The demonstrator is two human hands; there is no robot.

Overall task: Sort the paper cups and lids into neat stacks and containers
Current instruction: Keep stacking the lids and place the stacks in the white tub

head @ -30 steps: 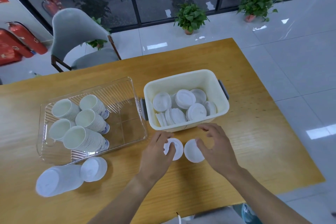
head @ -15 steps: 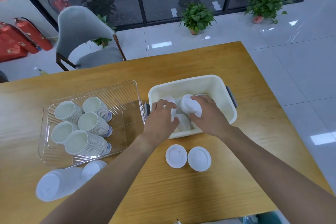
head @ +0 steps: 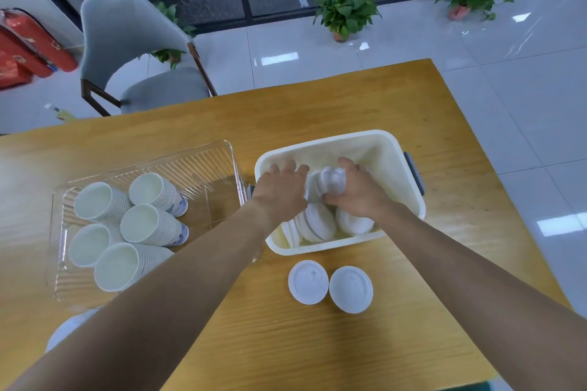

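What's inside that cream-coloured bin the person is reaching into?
The cream bin holds white lids, some leaning in rows. The right hand grips a lid; the left hand reaches in beside it. Both hands hide whatever lies under them.

Arms: I see both forearms bare right to the frame's lower edge, no sleeves showing.
Left hand: bare, no glove or ring I can make out.
Right hand: bare, likewise.
Wrists: no watch or band.
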